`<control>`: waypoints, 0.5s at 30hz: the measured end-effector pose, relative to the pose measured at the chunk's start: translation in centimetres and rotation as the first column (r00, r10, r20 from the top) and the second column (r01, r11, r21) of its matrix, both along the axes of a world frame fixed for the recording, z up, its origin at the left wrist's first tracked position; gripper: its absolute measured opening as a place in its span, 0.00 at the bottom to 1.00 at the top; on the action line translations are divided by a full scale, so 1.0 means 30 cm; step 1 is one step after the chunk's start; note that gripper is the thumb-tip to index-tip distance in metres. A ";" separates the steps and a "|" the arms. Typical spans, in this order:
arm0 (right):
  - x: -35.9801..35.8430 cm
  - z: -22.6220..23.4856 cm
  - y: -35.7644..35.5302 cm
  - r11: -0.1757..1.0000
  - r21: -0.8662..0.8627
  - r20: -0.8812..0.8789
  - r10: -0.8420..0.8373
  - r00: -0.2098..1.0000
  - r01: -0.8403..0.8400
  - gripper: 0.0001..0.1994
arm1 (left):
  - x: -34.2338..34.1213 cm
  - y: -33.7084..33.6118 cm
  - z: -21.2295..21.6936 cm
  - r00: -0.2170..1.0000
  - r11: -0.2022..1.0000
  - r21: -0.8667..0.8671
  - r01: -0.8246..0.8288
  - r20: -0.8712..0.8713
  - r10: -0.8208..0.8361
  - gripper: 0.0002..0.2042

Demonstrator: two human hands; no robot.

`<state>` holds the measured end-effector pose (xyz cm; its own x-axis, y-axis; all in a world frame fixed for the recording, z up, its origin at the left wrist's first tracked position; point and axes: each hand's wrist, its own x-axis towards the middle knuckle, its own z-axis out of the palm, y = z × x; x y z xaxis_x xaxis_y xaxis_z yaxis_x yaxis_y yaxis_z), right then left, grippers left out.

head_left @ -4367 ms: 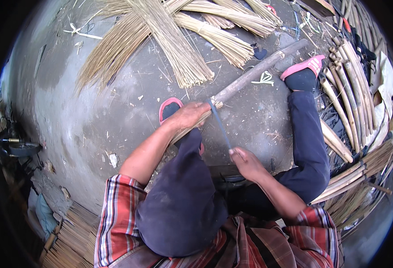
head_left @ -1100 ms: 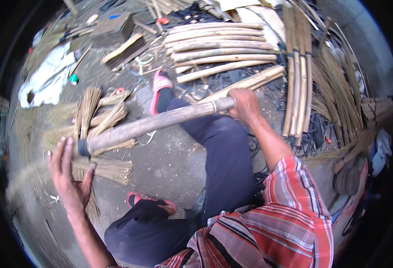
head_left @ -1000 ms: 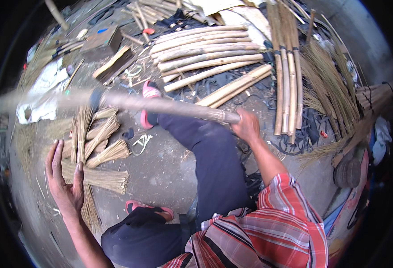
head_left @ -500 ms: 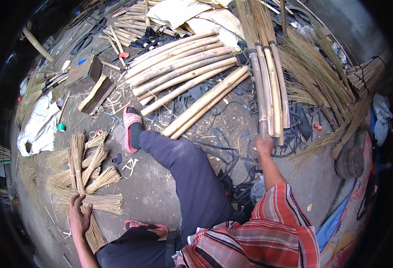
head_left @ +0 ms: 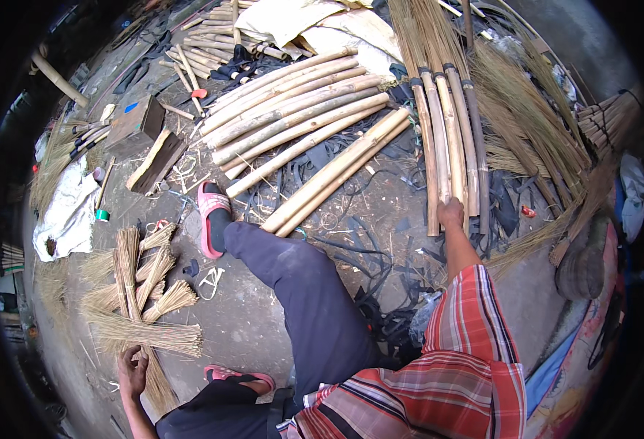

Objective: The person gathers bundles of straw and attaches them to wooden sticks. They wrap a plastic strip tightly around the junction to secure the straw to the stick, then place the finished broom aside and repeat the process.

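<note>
My right hand (head_left: 450, 214) is closed around the lower end of a bamboo broom handle (head_left: 441, 157) on the right. Other long bamboo handles (head_left: 424, 146) lie close on both sides of it, dark bands at their tops and straw bristles (head_left: 428, 33) beyond. At the lower left my left hand (head_left: 132, 372) hovers empty, fingers apart and slightly bent. Just beyond it, tied bundles of straw (head_left: 150, 333) lie crossed over one another on the ground; I cannot tell whether the fingertips touch them.
A row of thick bamboo poles (head_left: 292, 110) lies ahead, with two more poles (head_left: 336, 172) by my pink-slippered foot (head_left: 211, 219). A wooden block (head_left: 135, 124) sits at left. Dark rubber strips (head_left: 358, 252) litter the floor. Loose straw brooms (head_left: 530, 117) pile at the right.
My right hand has moved rightward and slightly away from me, and the broom handles there lie differently, farther right. My left hand has dropped a little nearer to me, fingers more bent.
</note>
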<state>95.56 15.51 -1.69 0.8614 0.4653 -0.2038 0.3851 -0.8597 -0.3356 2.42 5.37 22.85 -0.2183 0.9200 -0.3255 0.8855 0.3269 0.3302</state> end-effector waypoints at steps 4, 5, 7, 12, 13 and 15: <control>-0.058 -0.053 -0.029 0.999 -0.024 0.062 -0.039 0.997 0.041 0.24 | -0.034 -0.013 -0.014 0.999 0.999 -0.042 0.031 -0.019 -0.032 0.24; -0.064 -0.050 -0.033 0.999 -0.043 0.058 0.003 0.998 -0.001 0.25 | -0.043 -0.017 -0.024 0.999 0.999 -0.027 0.036 -0.022 -0.036 0.24; -0.069 -0.032 -0.033 0.995 -0.073 0.090 0.081 0.993 -0.075 0.27 | -0.063 -0.024 -0.040 1.000 0.999 -0.034 0.018 -0.007 -0.018 0.25; -0.056 0.032 0.036 0.999 0.037 -0.071 -0.004 0.997 0.007 0.29 | -0.074 -0.023 -0.048 0.999 0.998 -0.054 0.025 -0.041 -0.027 0.25; -0.058 0.043 0.046 0.999 0.024 -0.161 -0.020 0.987 0.024 0.30 | -0.065 -0.020 -0.042 0.999 0.997 -0.055 0.047 -0.024 -0.048 0.25; -0.076 0.059 0.046 0.985 0.170 -0.069 0.004 0.998 0.008 0.29 | -0.035 -0.005 -0.024 1.000 0.997 -0.068 0.027 -0.013 -0.028 0.26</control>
